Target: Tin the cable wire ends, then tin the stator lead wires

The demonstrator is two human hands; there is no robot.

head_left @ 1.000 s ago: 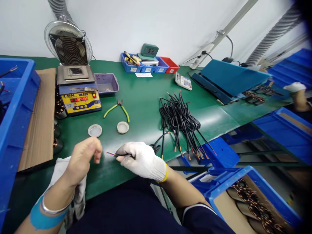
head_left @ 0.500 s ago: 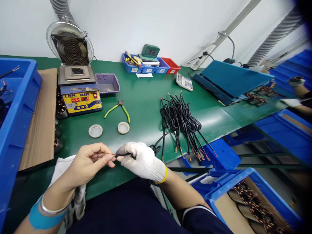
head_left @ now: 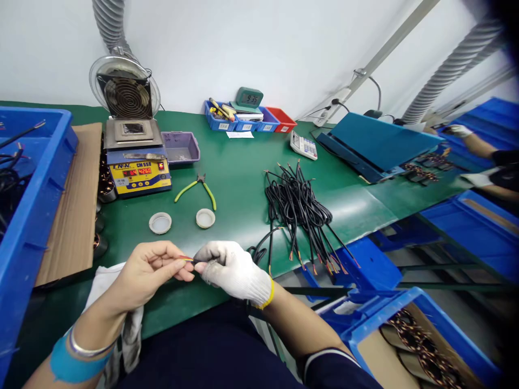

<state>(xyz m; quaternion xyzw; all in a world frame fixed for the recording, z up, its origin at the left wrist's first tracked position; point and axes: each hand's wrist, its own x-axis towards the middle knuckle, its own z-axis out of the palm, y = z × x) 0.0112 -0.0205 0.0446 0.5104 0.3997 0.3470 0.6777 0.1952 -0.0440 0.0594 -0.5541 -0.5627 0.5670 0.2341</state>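
Bare-fingered, my left hand (head_left: pixel 160 265) pinches the thin red and yellow wires (head_left: pixel 187 259) at the end of a black cable. My right hand (head_left: pixel 229 269), in a white knit glove with a yellow cuff, grips that cable's black sheath just beside the wires. Most of the held cable is hidden under the glove. To the right of my hands lies a pile of black cables (head_left: pixel 298 208) with bared coloured ends. Two small round dishes (head_left: pixel 160 222) and green-handled cutters (head_left: pixel 197 190) lie beyond my hands.
A yellow-fronted solder pot (head_left: pixel 140 175) stands at the left beside a purple tray (head_left: pixel 180 147). Blue bins (head_left: pixel 44 178) flank the bench, and one at the lower right holds copper-wound motor parts (head_left: pixel 421 346). A calculator (head_left: pixel 303 146) lies farther back. A co-worker's gloved hands (head_left: pixel 480 177) are at the far right.
The view has shifted slightly, so the bench items sit a little lower. Both hands keep their hold on the cable, and the red wire shows more clearly between them. The co-worker's arms have moved.
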